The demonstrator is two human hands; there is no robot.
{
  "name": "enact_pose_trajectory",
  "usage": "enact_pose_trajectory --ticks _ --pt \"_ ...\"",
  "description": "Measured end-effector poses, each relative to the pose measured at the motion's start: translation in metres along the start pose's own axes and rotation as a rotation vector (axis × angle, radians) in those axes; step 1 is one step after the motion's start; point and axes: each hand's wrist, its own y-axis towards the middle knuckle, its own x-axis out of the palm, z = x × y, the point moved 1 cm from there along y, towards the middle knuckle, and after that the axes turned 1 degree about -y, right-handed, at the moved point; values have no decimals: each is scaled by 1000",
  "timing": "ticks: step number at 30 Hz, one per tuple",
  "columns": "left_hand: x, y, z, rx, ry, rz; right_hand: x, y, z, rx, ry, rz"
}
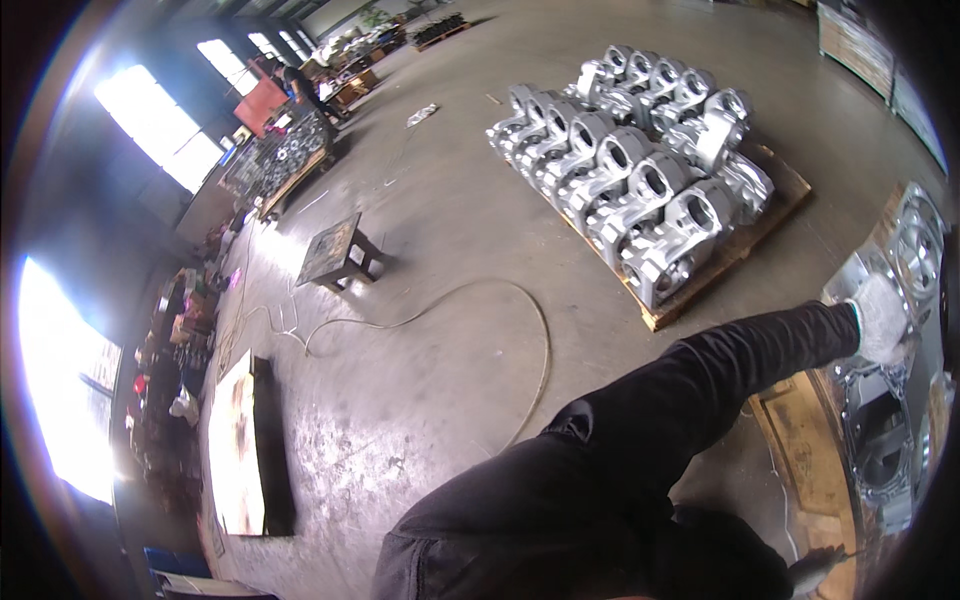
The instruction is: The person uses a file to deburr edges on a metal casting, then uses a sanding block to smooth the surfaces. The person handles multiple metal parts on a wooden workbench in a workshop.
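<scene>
My left arm, in a black sleeve, reaches across to the right. Its hand, my left hand (880, 318) in a pale glove, is closed on the edge of a silver metal casting (915, 255) at the far right. Just below that hand lies another casting (880, 430) with a large dark opening. Low at the right, what looks like my right hand (818, 570) is dim and near the picture's rim, beside a wooden pallet (815, 465). Its fingers are too unclear to read.
A loaded pallet (655, 315) carries rows of silver castings (610, 165). A small stool (340, 250) stands left of a hose (545, 330) curving over the floor. A pale-topped box (238, 450) is farther left. Another person (300, 88) stands near piled parts (275, 160).
</scene>
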Motion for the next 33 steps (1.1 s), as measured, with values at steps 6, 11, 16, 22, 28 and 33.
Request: enact_pose_trajectory --ticks 6,11,16,22,28,33 --pt "-7 20 -9 177 -11 -58 1 8 9 118 566 -380" --pt "-11 19 -11 378 -38 128 21 7 9 28 301 -70" --pt "-41 7 -35 444 -19 190 4 24 19 125 552 -417" --pt "-144 -64 -47 299 116 288 -13 80 70 87 457 -524" --pt "-239 -136 -98 231 190 -12 -24 57 73 -17 191 -289" --pt "-239 -142 -60 330 457 -23 31 -37 6 105 266 -180"
